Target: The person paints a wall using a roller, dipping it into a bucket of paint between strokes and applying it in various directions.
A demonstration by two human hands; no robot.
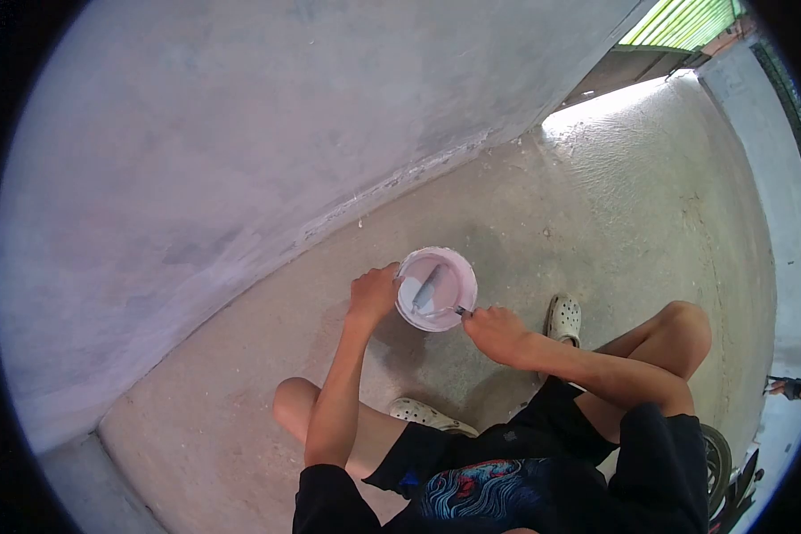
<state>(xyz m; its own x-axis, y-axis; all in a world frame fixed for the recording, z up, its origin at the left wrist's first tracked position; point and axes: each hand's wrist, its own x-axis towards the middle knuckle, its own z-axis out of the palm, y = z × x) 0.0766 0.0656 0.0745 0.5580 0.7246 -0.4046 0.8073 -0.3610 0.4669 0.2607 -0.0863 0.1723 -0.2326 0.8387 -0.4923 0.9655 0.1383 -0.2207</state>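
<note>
A paint bucket point(462, 272) stands on the floor in front of me, with pale paint in it and paint smears around its rim. My left hand point(376, 292) is closed at the bucket's left rim; its fingertips are partly hidden, so rim or bail cannot be told apart. Gripped in my right hand point(497, 335) is the handle of a paint roller. The roller's sleeve point(428, 287) lies tilted inside the bucket, coated with pale paint, its wire frame crossing the near rim.
A painted wall point(178, 160) rises to the left, meeting the concrete floor point(632, 231) along a rough edge. My clogs point(563, 319) flank the bucket's near side. A gate point(641, 71) lets light in at the far right. A wheel point(715, 463) shows at lower right.
</note>
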